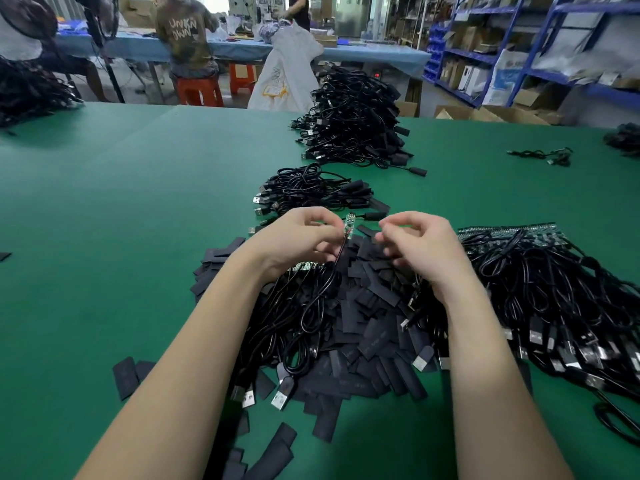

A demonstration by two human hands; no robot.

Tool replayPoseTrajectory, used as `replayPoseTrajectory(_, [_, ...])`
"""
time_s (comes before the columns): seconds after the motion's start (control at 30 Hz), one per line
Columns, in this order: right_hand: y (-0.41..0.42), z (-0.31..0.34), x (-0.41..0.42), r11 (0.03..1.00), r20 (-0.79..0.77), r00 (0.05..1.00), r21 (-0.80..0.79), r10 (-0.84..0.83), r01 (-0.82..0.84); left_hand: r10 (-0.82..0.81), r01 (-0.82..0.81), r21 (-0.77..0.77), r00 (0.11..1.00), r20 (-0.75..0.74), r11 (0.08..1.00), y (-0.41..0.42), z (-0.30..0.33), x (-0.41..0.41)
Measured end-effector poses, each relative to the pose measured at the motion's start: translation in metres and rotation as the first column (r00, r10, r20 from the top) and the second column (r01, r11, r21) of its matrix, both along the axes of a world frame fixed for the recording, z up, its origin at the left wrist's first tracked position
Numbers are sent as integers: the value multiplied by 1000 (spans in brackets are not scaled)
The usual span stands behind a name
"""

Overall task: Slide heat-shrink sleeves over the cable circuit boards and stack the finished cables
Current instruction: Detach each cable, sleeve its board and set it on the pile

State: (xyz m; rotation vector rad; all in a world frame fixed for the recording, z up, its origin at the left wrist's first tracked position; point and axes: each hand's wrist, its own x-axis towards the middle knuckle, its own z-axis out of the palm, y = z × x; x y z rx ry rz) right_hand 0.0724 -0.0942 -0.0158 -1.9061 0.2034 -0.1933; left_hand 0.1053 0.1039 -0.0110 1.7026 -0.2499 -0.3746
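Board: a slim pale circuit board (349,225) with its cable (322,289) hanging toward the person, long axis roughly upright; it stands above the heap of sleeves (367,306)
Left hand (304,237): pinches the board's lower end; nearer to it than the other
Right hand (415,240): just right of the board, fingers curled; whether it holds a sleeve, I cannot tell
Sleeves: flat, matte black, rectangular
Finished stack (311,192): beyond the board; glossy black coils on the green table (138,202)
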Motion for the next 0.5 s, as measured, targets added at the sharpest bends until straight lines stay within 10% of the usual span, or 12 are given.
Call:
replayPoseTrajectory(0.13, [3,-7,-1,813,-73,977,-544,202,-209,57,-61,-45,996,-71,997,-1,-2,2])
replayPoseTrajectory(0.27, [14,-14,1,694,-217,960,-665,174,-276,77,-97,-123,984,-158,988,0,-3,3])
replayPoseTrajectory(0.5, [13,-20,4,762,-42,997,-643,57,-71,71,-100,-141,978,-196,985,1,-2,3])
